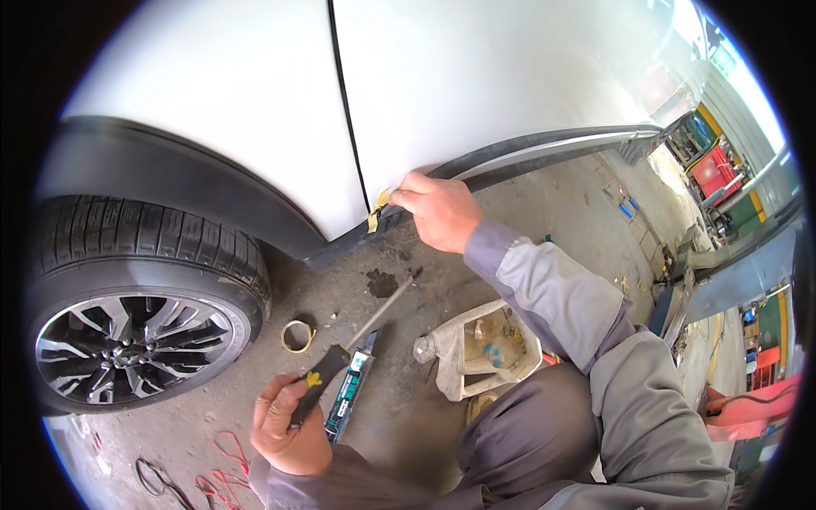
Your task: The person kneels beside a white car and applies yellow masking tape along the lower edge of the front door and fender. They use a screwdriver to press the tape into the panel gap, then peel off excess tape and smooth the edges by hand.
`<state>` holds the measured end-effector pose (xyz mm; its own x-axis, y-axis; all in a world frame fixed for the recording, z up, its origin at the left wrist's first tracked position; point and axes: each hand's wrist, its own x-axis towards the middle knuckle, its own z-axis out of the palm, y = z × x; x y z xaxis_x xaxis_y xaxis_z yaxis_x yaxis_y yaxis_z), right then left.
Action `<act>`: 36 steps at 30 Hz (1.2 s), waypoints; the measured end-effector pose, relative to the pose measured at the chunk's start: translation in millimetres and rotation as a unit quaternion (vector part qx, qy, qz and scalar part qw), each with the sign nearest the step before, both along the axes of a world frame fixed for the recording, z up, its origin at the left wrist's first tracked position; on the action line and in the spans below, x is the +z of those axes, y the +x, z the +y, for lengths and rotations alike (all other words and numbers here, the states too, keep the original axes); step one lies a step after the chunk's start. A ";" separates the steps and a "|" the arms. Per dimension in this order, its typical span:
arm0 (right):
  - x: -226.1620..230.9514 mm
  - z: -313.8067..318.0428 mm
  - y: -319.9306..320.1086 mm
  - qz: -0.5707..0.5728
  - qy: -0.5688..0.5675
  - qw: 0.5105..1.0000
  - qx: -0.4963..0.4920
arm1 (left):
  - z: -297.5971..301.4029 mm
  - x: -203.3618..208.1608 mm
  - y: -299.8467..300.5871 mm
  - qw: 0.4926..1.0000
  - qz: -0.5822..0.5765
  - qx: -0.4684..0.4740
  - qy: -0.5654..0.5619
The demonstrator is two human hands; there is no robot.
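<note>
My left hand (293,425) is closed around the dark handle of a screwdriver (380,316). Its long metal shaft points away and to the right, and a small yellow patch shows on the handle. My right hand (438,208) pinches a strip of yellowish tape (377,212) at the lower edge of the white car door (476,76), beside the dark vertical door gap. Below the screwdriver, a dark and teal sealant tube (347,395) lies on the floor. A roll of tape (297,337) lies close to the tire.
A car wheel (140,340) stands at the left under black arch trim. A cut-open white plastic container (484,348) with bits inside sits by my knee. Red cord (225,472) and black cable lie at the lower left. A red metal arm (756,408) stands at the right.
</note>
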<state>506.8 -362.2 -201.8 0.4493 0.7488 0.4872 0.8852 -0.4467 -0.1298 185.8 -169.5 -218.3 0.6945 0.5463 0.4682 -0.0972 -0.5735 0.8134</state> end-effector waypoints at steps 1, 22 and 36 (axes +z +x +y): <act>2.1 -1.9 0.2 0.002 -0.018 1.000 0.001 | -2.3 -7.5 -4.9 0.999 0.016 0.001 -0.035; -5.0 -136.4 -152.4 0.751 0.253 0.589 -0.158 | -186.4 -18.8 105.3 0.669 0.113 -0.261 -0.687; 92.9 -341.1 -168.6 0.583 0.045 0.674 -0.450 | -144.8 -20.9 276.2 0.661 -0.019 -0.101 -0.744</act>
